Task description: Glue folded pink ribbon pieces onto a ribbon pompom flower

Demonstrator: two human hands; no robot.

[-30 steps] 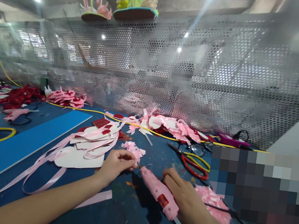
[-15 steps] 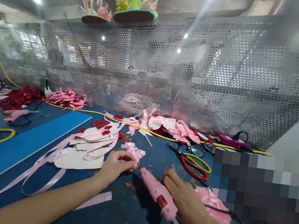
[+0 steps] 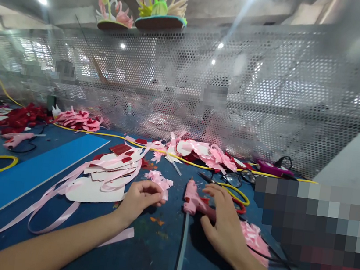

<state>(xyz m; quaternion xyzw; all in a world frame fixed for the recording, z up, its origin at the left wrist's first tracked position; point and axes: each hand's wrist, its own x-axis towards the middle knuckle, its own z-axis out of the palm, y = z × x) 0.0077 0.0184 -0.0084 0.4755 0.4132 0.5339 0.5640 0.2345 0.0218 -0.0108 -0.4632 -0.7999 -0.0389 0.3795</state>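
Observation:
My left hand [image 3: 140,201] is closed in a pinch on a ruffled strip of pink ribbon [image 3: 160,181], which pokes out beyond the fingertips. A pink hot glue gun [image 3: 191,200] lies on the dark blue table, its nozzle pointing away from me and a long glue stick trailing out of its back. Just right of its handle, my right hand [image 3: 223,220] is open, fingers spread, with nothing in its grasp. Left of my left hand is a stack of white card cutouts [image 3: 94,191] with pale pink ribbon [image 3: 75,174] draped over it.
Scissors with yellow and red handles [image 3: 241,198] lie beyond my right hand; another pair [image 3: 4,162] is at the left by a blue board [image 3: 38,174]. Pink pieces [image 3: 257,242] sit beside my right wrist. A yellow cable [image 3: 116,136] runs before the mesh screen [image 3: 181,73].
The glue gun has come away from the ribbon, turned upright in view and been put down on the table. My right hand has let go of it and opened. My left hand stays in place.

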